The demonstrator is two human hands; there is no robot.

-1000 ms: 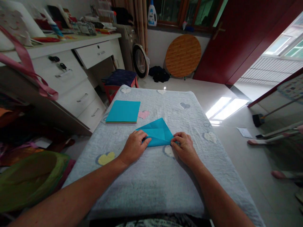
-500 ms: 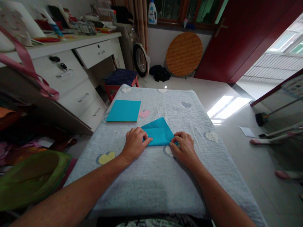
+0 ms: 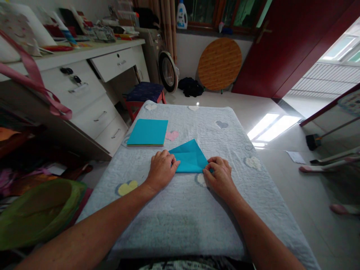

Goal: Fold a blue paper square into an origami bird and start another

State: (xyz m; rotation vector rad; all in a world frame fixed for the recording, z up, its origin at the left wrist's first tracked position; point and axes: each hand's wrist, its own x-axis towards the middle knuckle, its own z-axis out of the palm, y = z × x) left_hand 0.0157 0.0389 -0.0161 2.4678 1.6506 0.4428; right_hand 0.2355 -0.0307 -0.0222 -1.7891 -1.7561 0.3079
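Note:
A folded sheet of blue paper (image 3: 191,159) lies on the cloth-covered table, its peak pointing away from me and a straight edge towards me. Crease lines show across its surface. My left hand (image 3: 162,168) is closed on the paper's left end, thumb and fingers together and hiding that corner. At the right corner, my right hand (image 3: 218,171) pinches the paper between thumb and fingertips. Beyond my left hand rests a square stack of blue paper (image 3: 148,132), apart from both hands.
The table wears a pale blue cloth (image 3: 180,217) with heart patterns. A stool (image 3: 144,92) stands past its far left corner, near a white desk (image 3: 92,101). A green bin (image 3: 36,213) is at the left. A round wooden tabletop (image 3: 219,63) leans on the far wall.
Both hands keep hold of the blue paper in nearly the same place. My left fingers have closed a little more over its left end. The whole view has shifted slightly.

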